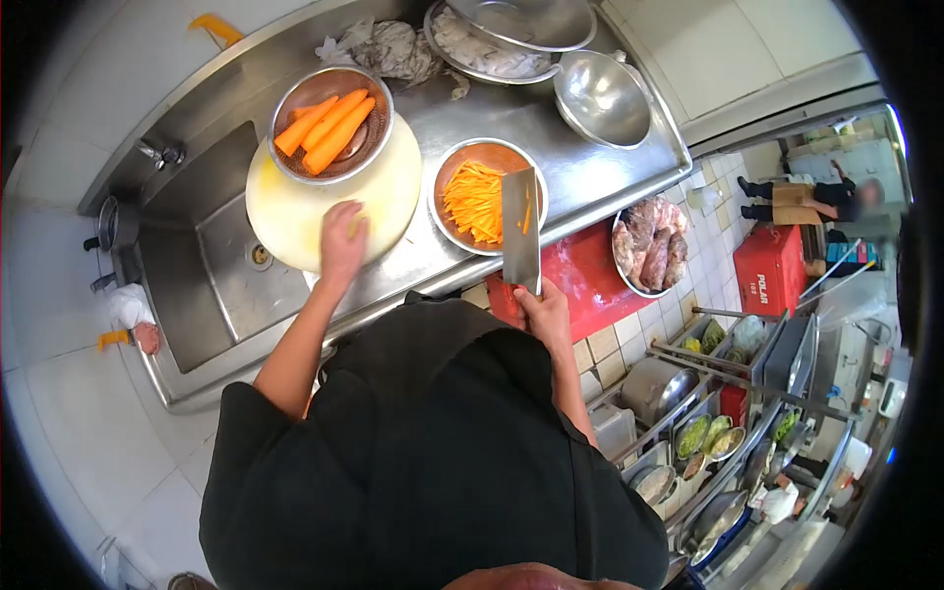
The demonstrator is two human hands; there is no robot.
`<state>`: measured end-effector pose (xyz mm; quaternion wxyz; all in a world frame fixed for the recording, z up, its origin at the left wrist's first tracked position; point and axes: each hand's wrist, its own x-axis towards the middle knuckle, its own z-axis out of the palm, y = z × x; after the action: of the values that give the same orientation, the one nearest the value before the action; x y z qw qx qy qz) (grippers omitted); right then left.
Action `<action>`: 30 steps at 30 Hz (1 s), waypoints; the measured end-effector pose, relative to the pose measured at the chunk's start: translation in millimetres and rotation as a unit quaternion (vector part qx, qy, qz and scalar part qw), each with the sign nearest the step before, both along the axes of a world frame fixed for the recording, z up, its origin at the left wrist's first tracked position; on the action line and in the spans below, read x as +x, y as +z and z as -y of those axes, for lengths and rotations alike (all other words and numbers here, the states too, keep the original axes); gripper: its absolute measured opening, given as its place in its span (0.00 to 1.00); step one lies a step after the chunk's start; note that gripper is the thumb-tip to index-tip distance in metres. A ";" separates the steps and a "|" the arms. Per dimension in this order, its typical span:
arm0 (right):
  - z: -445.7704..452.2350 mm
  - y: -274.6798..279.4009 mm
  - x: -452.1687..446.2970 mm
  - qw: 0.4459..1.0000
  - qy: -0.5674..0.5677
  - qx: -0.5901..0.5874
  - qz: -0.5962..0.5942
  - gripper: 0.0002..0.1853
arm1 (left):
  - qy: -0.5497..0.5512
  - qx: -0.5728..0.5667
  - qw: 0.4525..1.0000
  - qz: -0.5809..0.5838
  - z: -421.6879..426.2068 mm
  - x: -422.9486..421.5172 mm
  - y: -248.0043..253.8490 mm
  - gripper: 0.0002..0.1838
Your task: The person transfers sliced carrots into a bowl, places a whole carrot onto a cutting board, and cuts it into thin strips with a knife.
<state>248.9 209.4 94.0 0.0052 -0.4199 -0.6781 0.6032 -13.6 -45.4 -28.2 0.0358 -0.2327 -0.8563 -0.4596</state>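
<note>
The right hand (544, 313) had its fingers closed on a cleaver (519, 231), whose blade crossed over the bowl (436, 205) with carrot strips (470, 205), which stood on the table (433, 123). The left hand (343, 241) was over the cutting board (280, 231), its fingers loosely apart. Farther, long carrots (336, 126) lay in a second bowl (351, 157) on this board. A shiny basin (602, 98) stood behind.

Reach on the left, grip on the right

The left arm (295, 369) is stretched forward, its left hand (342, 241) loosely curled and slightly blurred. The right arm (570, 388) is held forward too, the right hand (547, 315) firmly closed nearer the torso (413, 433).
</note>
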 end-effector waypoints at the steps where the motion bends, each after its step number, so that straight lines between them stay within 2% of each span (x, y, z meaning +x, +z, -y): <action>1: -3.6 -7.7 -1.0 0.999 0.003 -0.044 -0.019 0.07 | 0.025 -0.045 0.999 -0.015 21.5 2.8 1.0 0.15; 2: -6.5 -12.9 -2.9 0.995 0.008 -0.090 -0.036 0.06 | 0.037 -0.060 0.997 -0.020 38.3 6.5 0.4 0.15; 7: -10.1 -4.5 -30.6 0.983 0.136 -0.121 -0.001 0.06 | 0.064 -0.087 0.994 -0.021 84.0 28.4 -4.5 0.17; 10: -12.1 -3.5 -47.6 0.971 0.194 -0.141 0.003 0.05 | 0.036 -0.113 0.992 -0.045 72.0 36.7 8.7 0.20; 14: -10.9 -6.0 -61.6 0.965 0.208 -0.161 0.007 0.05 | 0.017 -0.145 0.989 -0.032 55.5 36.2 25.8 0.20; 16: -13.6 -12.4 -62.7 0.963 0.211 -0.168 0.013 0.06 | -0.003 -0.123 0.992 -0.008 50.8 27.8 17.9 0.20; 19: -13.9 -21.2 -59.2 0.958 0.189 -0.214 -0.018 0.10 | -0.025 -0.133 0.991 0.024 40.4 23.9 19.8 0.13; 23: -16.4 -33.0 -47.9 0.957 0.146 -0.242 -0.060 0.07 | -0.036 -0.210 0.977 0.012 23.5 13.5 19.6 0.06; 27: -20.1 -24.1 -32.8 0.965 0.118 -0.225 -0.064 0.06 | -0.049 -0.247 0.968 0.009 5.1 -1.1 16.4 0.04; 30: -20.8 -25.4 -17.1 0.972 0.079 -0.207 -0.083 0.06 | -0.058 -0.227 0.972 -0.013 -4.0 -14.1 12.5 0.05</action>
<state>231.8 230.2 68.7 -0.0733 -0.3060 -0.5665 0.7616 -27.7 -41.4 -15.7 -0.0336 -0.2895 -0.9228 -0.2518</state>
